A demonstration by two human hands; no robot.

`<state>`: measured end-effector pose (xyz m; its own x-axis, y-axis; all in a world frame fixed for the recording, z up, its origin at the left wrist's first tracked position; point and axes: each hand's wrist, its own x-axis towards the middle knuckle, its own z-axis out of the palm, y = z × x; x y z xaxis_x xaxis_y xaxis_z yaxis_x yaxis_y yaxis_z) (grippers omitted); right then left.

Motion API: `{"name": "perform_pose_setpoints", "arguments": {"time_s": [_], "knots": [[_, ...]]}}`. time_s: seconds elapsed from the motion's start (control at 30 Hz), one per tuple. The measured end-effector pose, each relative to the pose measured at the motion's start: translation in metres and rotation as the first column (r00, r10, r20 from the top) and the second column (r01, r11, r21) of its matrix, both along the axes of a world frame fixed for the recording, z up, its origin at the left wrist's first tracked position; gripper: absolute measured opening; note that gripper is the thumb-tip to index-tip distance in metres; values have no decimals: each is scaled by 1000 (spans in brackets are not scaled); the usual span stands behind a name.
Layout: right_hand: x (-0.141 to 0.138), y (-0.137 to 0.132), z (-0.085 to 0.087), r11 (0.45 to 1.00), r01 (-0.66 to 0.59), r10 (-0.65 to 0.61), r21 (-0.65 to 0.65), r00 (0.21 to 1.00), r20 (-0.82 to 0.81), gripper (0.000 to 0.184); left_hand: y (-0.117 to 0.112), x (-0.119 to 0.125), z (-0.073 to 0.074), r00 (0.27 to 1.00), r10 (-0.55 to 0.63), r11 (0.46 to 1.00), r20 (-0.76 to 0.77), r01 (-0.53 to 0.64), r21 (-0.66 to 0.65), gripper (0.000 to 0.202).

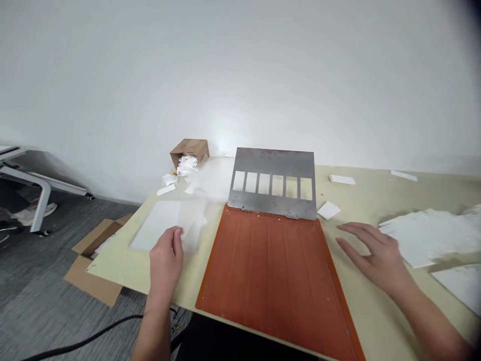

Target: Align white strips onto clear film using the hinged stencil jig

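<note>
My left hand is closed in a pinch on the edge of a thin translucent sheet, held over the left of the table. Under it lies a stack of whitish sheets. My right hand hovers right of the orange-brown board, fingers apart and holding nothing. Hinged to that board's far edge is a grey metal frame, tilted up, with a row of several rectangular openings. Close to my right hand lie a small white card stack and a spread of white cards.
A cardboard box with white pieces in it stands at the back left against the wall. More white card stacks lie at the back right. On the floor, left of the table, is an open carton; a black cable runs nearby.
</note>
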<state>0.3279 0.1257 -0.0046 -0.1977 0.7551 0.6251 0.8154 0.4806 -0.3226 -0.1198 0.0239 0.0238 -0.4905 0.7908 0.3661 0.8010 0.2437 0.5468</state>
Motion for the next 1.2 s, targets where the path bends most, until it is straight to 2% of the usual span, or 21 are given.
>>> {"name": "perform_pose_setpoints", "arguments": {"time_s": [0.07,0.17,0.27,0.33,0.4,0.43,0.53,0.57,0.6,0.67,0.77,0.83,0.93,1.0,1.1,1.2], "knots": [[-24,-5,10,977,-205,204,-52,979,-24,18,-1,9,7,967,-46,994,252,19,107,34],[-68,-20,27,935,-344,343,-81,939,-23,20,1,32,20,783,-163,980,600,60,189,42],[-115,-37,46,865,-497,498,-63,867,1,26,7,60,29,620,-225,974,752,115,196,45],[-143,-46,55,829,-559,559,-16,829,27,33,10,79,32,572,-266,964,776,173,204,42],[-163,-51,59,827,-561,558,41,828,61,44,12,95,34,515,-322,944,794,242,226,39],[-169,-52,60,836,-544,539,77,839,78,47,12,101,35,451,-345,930,823,279,238,39],[-176,-51,56,883,-446,441,146,895,65,47,10,114,38,165,-361,893,918,346,289,40],[-174,-50,53,898,-412,411,151,911,43,43,9,116,39,91,-366,880,926,357,313,38],[-172,-49,51,912,-382,384,151,923,19,39,8,117,39,48,-380,864,924,374,337,35],[-165,-47,47,931,-337,342,139,940,-16,31,7,118,39,39,-425,822,904,435,367,26],[-158,-48,44,942,-303,311,146,950,-36,25,8,120,38,92,-490,766,867,520,378,15],[-157,-49,46,936,-308,320,172,947,-43,22,9,123,37,153,-532,750,833,541,380,12],[-157,-53,54,923,-324,346,206,935,-80,20,9,128,36,296,-619,722,728,580,377,13],[-157,-54,59,919,-330,359,216,927,-108,19,7,131,35,350,-662,694,663,619,366,18],[-155,-56,64,908,-341,376,246,919,-116,16,4,135,34,357,-693,663,626,657,359,26],[-153,-59,65,893,-350,400,283,905,-143,15,1,138,33,359,-696,659,622,663,355,31]]}}
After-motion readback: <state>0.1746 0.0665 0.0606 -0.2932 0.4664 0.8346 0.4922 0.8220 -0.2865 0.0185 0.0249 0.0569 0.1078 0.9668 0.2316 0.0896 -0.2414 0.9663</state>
